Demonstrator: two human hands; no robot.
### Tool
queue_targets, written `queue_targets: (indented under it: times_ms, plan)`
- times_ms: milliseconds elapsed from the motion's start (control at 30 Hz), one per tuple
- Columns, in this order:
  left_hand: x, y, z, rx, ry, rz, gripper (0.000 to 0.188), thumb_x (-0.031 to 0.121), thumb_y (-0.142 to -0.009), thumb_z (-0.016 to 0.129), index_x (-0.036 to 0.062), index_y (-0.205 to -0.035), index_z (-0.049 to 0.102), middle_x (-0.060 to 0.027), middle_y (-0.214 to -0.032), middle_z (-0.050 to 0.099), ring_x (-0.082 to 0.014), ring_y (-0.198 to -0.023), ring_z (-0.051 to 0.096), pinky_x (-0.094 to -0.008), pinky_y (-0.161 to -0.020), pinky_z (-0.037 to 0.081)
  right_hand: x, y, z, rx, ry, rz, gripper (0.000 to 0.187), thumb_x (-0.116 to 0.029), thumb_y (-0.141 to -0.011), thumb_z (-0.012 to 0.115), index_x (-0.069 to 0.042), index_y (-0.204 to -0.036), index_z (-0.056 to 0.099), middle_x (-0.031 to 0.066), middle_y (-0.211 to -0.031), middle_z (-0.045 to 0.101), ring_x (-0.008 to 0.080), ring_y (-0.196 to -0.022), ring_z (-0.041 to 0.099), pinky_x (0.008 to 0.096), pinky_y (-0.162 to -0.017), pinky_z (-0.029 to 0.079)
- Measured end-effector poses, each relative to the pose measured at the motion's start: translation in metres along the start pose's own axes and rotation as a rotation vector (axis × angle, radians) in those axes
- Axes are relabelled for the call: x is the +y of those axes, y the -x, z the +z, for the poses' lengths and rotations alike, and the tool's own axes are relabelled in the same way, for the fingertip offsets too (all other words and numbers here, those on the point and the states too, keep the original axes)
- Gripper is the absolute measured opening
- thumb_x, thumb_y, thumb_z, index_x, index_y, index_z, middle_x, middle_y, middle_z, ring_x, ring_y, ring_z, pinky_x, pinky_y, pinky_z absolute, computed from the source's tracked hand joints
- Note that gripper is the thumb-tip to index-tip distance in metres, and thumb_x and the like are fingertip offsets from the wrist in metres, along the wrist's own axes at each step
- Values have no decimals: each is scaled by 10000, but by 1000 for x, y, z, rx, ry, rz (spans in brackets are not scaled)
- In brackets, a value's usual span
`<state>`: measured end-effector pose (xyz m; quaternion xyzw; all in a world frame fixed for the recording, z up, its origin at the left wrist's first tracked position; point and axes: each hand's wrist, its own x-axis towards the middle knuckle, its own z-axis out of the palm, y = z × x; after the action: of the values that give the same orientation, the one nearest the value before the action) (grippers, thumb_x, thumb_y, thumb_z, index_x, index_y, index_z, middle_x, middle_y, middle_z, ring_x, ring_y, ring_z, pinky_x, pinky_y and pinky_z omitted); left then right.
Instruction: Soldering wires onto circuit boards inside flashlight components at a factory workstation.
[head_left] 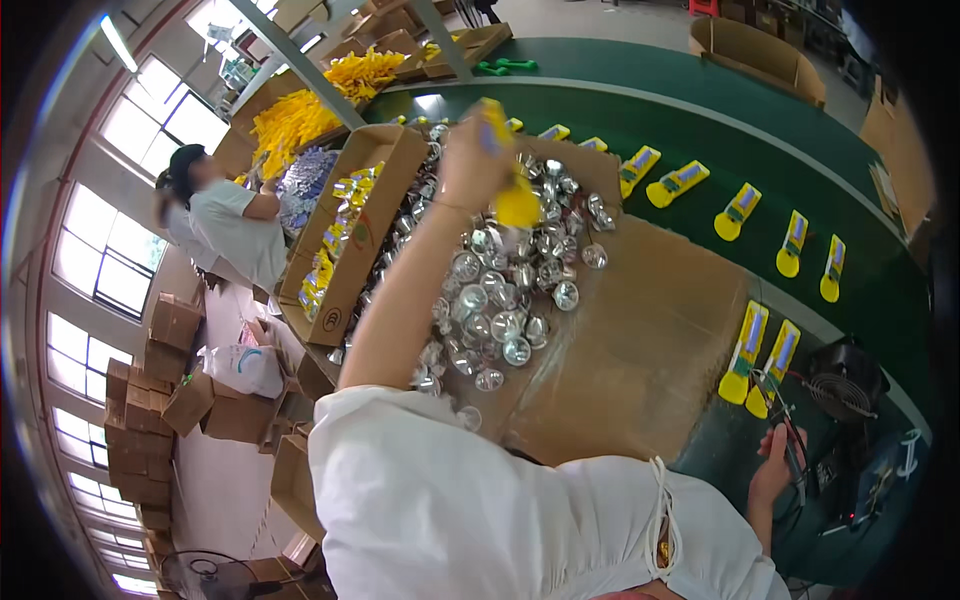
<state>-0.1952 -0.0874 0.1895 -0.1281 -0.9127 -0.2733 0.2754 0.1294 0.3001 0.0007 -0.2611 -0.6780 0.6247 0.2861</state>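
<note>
My left hand (pixel 472 165) reaches over the far side of a heap of shiny reflector cups (pixel 500 290). Its fingers are closed around a yellow flashlight half-shell (pixel 516 205), smeared by motion. Down at the right, my right hand (pixel 772 468) grips a soldering iron (pixel 793 450). The iron's tip points at the lower ends of two yellow half-shells, one (pixel 745 352) beside the other (pixel 774 368), lying side by side on the green bench. Each carries a pale bluish strip. Whether the tip touches them I cannot tell.
More yellow half-shells (pixel 738 212) lie spaced along the green conveyor belt (pixel 700 120). A cardboard box (pixel 375 215) of yellow parts stands left of the heap. A cardboard sheet (pixel 640 340) covers the bench before me. A small black fan (pixel 845 380) stands far right. Co-workers (pixel 235 215) work at the left.
</note>
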Motion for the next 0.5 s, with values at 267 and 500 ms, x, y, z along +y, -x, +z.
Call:
queue_targets:
  times_ms: [267, 500]
  plan:
    - [-228, -105, -135, 164, -78, -855, 614, 408, -748, 625, 24, -1210, 494, -150, -957, 590, -185, -755, 627, -304, -473, 481, -5, -5, 36, -10, 110, -18, 173, -176, -862, 555, -10, -897, 519, 27, -673, 531, 68, -553, 490, 183, -467, 384]
    - [-350, -110, -51, -135, -347, -724, 625, 488, -701, 627, -26, -1056, 604, -173, -968, 640, -263, -823, 642, -347, -657, 522, -8, 6, 45, 28, 190, 6, 179, -184, -849, 569, -21, -902, 516, 16, -640, 511, 62, -522, 481, 182, -447, 381]
